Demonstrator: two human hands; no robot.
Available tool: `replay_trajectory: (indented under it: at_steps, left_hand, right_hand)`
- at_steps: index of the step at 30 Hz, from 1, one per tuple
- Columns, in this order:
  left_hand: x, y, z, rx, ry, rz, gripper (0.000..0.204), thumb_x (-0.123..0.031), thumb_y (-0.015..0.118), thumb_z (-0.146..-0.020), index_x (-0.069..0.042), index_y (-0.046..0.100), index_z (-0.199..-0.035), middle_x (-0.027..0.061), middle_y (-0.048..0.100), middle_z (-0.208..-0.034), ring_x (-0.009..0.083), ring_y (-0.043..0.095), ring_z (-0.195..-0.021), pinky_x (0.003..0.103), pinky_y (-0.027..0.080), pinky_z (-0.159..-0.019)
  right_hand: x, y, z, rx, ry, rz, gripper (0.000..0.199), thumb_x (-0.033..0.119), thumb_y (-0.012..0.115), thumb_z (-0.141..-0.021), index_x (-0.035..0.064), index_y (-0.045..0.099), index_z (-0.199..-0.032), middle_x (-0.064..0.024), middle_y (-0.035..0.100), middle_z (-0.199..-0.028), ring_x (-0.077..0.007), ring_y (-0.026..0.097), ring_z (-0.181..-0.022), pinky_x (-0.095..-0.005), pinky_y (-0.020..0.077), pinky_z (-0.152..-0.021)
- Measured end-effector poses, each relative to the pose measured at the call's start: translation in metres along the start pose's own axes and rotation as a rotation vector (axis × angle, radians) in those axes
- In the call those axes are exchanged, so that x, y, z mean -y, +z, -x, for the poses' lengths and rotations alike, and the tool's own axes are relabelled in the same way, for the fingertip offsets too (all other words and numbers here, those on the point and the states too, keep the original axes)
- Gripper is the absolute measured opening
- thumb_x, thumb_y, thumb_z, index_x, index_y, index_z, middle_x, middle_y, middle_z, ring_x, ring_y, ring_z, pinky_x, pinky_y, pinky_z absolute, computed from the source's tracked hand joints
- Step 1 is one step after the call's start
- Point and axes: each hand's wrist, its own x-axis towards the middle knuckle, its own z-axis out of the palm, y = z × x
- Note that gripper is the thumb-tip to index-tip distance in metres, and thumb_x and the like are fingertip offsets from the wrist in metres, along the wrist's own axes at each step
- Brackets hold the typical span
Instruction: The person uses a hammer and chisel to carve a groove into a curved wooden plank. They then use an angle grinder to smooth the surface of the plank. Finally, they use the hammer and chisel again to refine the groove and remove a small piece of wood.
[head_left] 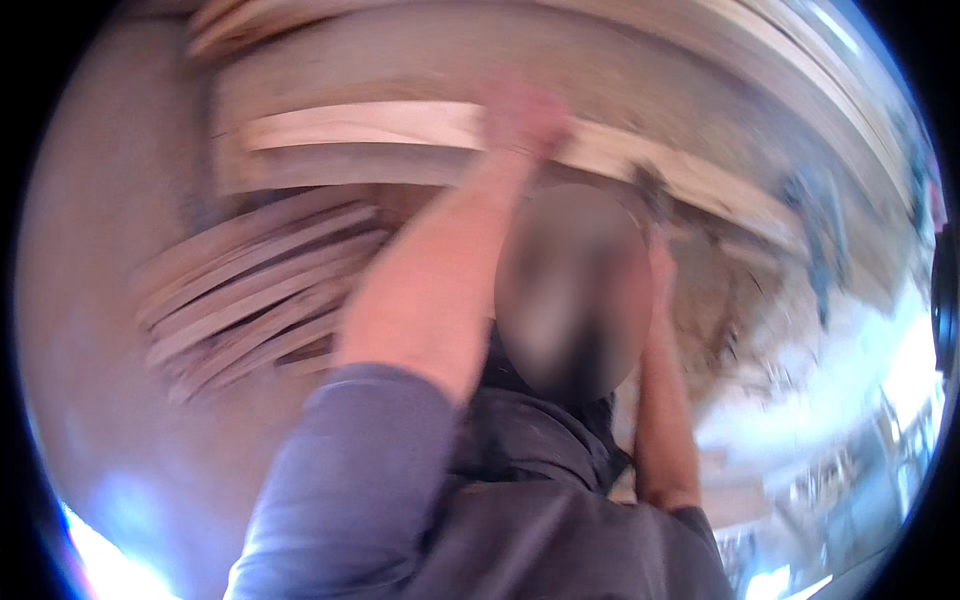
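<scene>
A long pale wooden board (370, 124) lies across the work surface in front of me, its right part (690, 180) sloping down to the right. My left hand (522, 115) is over the middle of this board, its fingers smeared by motion. My right hand (660, 270) is lower and nearer, largely covered by a blurred patch. Just beyond it, at the board's near edge, a dark tool (650, 188) appears to extend from that hand. Its exact kind is too blurred to make out.
Several loose wooden strips (260, 285) lie in a pile at the left. Longer timber (780, 70) runs along the far right, with more wood (250, 25) at the far left. A blue-grey tool (818, 225) sits past the board's right end.
</scene>
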Motion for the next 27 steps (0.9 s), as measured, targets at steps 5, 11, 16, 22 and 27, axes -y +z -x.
replay_trajectory:
  at_steps: [5,11,16,22,27]
  left_hand:
    - [-0.016,0.004,0.033,-0.216,0.107,0.144,0.034,-0.028,0.053,-0.096,-0.004,0.073,-0.109,0.0177,0.066,-0.122,0.0355,0.054,-0.126,0.053,0.04,-0.11]
    - [-0.045,0.03,-0.001,-0.202,0.18,0.04,0.026,-0.025,0.059,-0.092,-0.007,0.073,-0.106,0.0161,0.07,-0.109,0.0351,0.063,-0.11,0.052,0.048,-0.102]
    - [-0.016,0.058,0.0,-0.232,0.114,0.121,0.022,-0.023,0.06,-0.09,-0.009,0.074,-0.099,0.018,0.07,-0.103,0.0395,0.063,-0.099,0.053,0.051,-0.086]
    - [0.011,0.023,-0.008,-0.373,0.193,-0.042,0.03,-0.025,0.056,-0.096,-0.009,0.075,-0.113,0.0157,0.07,-0.109,0.0386,0.06,-0.107,0.051,0.048,-0.097]
    - [0.031,0.024,-0.006,-0.298,0.181,-0.106,0.034,-0.024,0.053,-0.098,-0.007,0.073,-0.119,0.0169,0.071,-0.116,0.0402,0.059,-0.112,0.05,0.045,-0.103]
  right_hand:
    - [-0.056,-0.026,0.014,-0.154,-0.438,0.021,0.021,0.01,0.065,-0.097,0.0004,0.059,-0.114,-0.0059,0.062,-0.078,-0.0202,0.063,-0.065,-0.0357,0.0503,-0.057]
    - [0.003,-0.127,-0.021,0.166,0.009,-0.518,0.016,0.012,0.063,-0.099,0.004,0.058,-0.112,-0.0006,0.056,-0.072,-0.0114,0.053,-0.051,-0.027,0.0427,-0.046]
    - [0.066,-0.129,-0.067,0.162,0.154,-0.667,0.039,0.012,0.071,-0.095,-0.0014,0.052,-0.127,-0.0042,0.065,-0.083,-0.0149,0.063,-0.066,-0.0315,0.053,-0.058]
    - [0.056,-0.105,-0.069,0.175,-0.104,-0.442,0.043,0.008,0.071,-0.089,-0.0058,0.056,-0.127,-0.0177,0.073,-0.1,-0.0248,0.073,-0.082,-0.0393,0.058,-0.076]
    - [0.0,-0.134,-0.036,-0.345,-0.537,0.01,0.052,0.004,0.069,-0.084,-0.0028,0.058,-0.134,-0.0207,0.069,-0.116,-0.0389,0.067,-0.111,-0.0461,0.0522,-0.099]
